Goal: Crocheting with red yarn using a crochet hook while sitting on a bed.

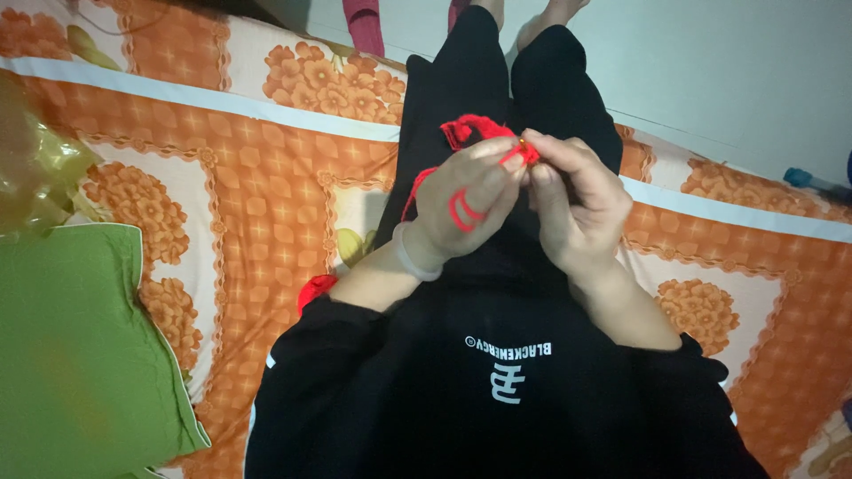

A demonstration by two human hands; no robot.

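Above the person's lap, a small red crochet piece sits pinched between both hands, its top edge poking up past the fingertips. Red yarn loops twice around a finger of the left hand and trails down along that wrist toward a red ball by the elbow. The left fingers are curled, grasping the piece; the right hand meets them thumb-first, its fingers clenched on the same spot, where a small golden tip shows. Both forearms angle inward from black sleeves. An orange flowered bedsheet spreads wide on either side, a green pillow lies at the left, and the pale floor opens beyond the bed edge.
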